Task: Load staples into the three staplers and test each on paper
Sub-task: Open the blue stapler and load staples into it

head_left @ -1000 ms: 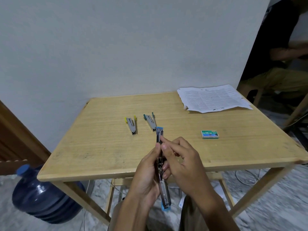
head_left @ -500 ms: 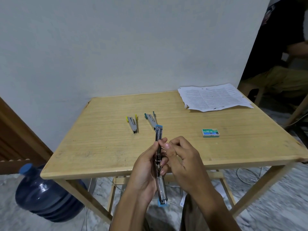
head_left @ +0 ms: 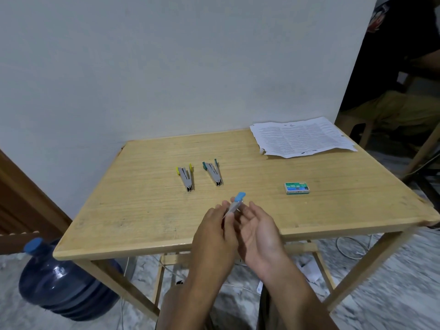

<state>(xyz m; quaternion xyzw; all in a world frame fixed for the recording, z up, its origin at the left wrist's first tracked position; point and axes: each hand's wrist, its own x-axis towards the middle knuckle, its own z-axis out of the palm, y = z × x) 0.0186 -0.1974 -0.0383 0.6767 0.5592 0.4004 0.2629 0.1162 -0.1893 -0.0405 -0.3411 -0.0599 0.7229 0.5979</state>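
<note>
Nearest you, your left hand (head_left: pixel 214 236) has its grip closed round the blue stapler (head_left: pixel 237 203). The fingers curl about the metal body, so only the blue end pokes out past the fingertips, tilted up and away. Your right hand (head_left: pixel 259 232) is just beside it, palm turned up, its grip slack and holding nothing. You cannot tell whether its fingertips touch the stapler.

Both hands hover over the near edge of the surface (head_left: pixel 142 217), nearer than the staple box (head_left: pixel 297 188) and to its left. On the floor, well to the box's left and below the surface, stands a blue water bottle (head_left: pixel 59 282).

The staple box lies flat on the surface. Left of the box and slightly farther off, the teal stapler (head_left: pixel 213 173) lies splayed open. The yellow stapler (head_left: pixel 185 176) lies near it on the side away from the box, also splayed, and the two do not touch. Behind the box, at the far right corner, lies the printed paper (head_left: pixel 300 138).
</note>
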